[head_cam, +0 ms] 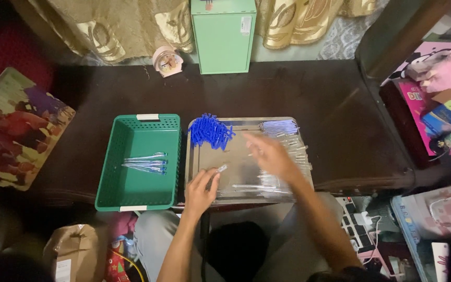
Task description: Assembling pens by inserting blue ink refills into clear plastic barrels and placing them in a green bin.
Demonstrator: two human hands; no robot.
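My left hand (200, 189) pinches a clear pen barrel (219, 169) over the near left part of a steel tray (197, 172). My right hand (270, 155) hovers, blurred, over the tray's middle with fingers spread, above a spread of clear pen barrels (267, 184). A heap of blue pen caps (210, 130) lies at the tray's far left corner, and a bunch of blue refills (279, 126) lies at its far right. Left of the tray stands a green plastic basket (111, 172) holding several assembled clear pens (146, 163).
The tray and basket sit on a dark wooden table (330, 115). A mint-green box (223, 35) and a small round clock (167, 60) stand at the far edge. Toys and packages fill a shelf (439, 99) at right. Bags lie on the floor by my knees.
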